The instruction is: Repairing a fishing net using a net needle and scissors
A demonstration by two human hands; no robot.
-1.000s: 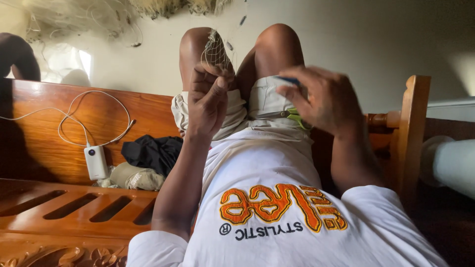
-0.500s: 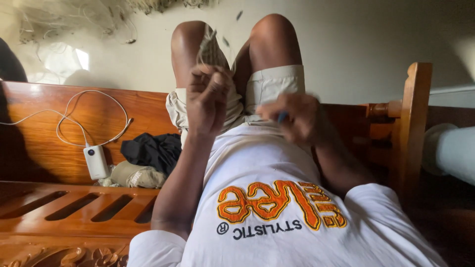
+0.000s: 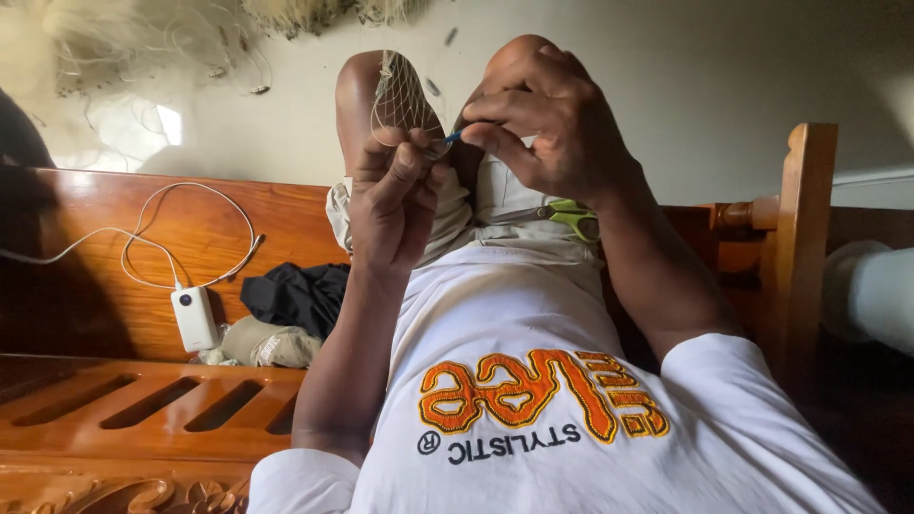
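Raised since the earlier frame, the right hand (image 3: 547, 119) now meets the left at the net. Left to right: a white charger (image 3: 194, 317) lies on the wooden bench (image 3: 143, 400); the left hand (image 3: 395, 195) pinches the pale net (image 3: 400, 95); the right hand grips a blue needle (image 3: 453, 136) touching the mesh. Green-handled scissors (image 3: 571, 214) rest on the lap. Mending appears underway.

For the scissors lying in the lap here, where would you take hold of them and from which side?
Take the scissors by the green handle loops, the picture's right end. The blades point toward the left hand and partly tuck under the shorts' fold, so they offer little. Coming from above on the right side looks best, though the right hand, pinching a blue tool, is over them.
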